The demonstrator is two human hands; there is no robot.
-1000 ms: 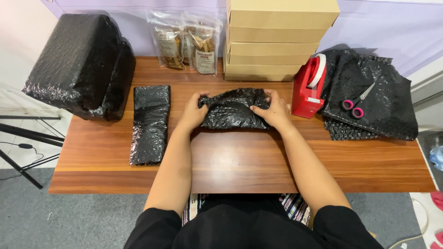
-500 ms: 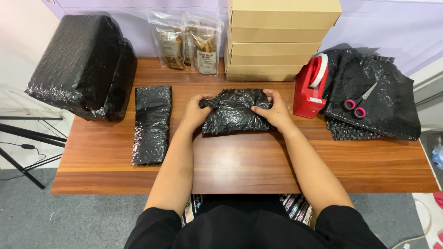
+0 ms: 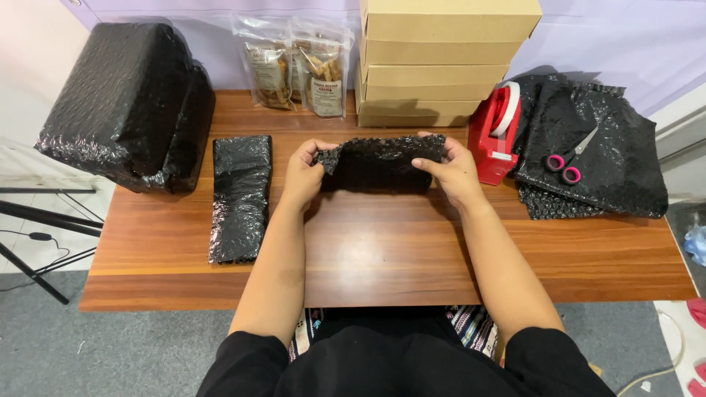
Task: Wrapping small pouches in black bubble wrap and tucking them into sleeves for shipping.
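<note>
1 wooden table (image 3: 382, 250), grey floor (image 3: 132, 353), lilac wall (image 3: 588, 44).

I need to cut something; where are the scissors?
The pink-handled scissors lie at the table's right, on the black bubble-wrap pile, beside the red tape dispenser.

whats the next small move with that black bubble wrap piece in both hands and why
Probably lay the black bubble wrap piece flat on the bare wooden table in front. The left hand and right hand each pinch an upper corner, holding it stretched and raised, its lower edge about at the tabletop. The red tape dispenser stands right beside it, within apparent reach.
</note>
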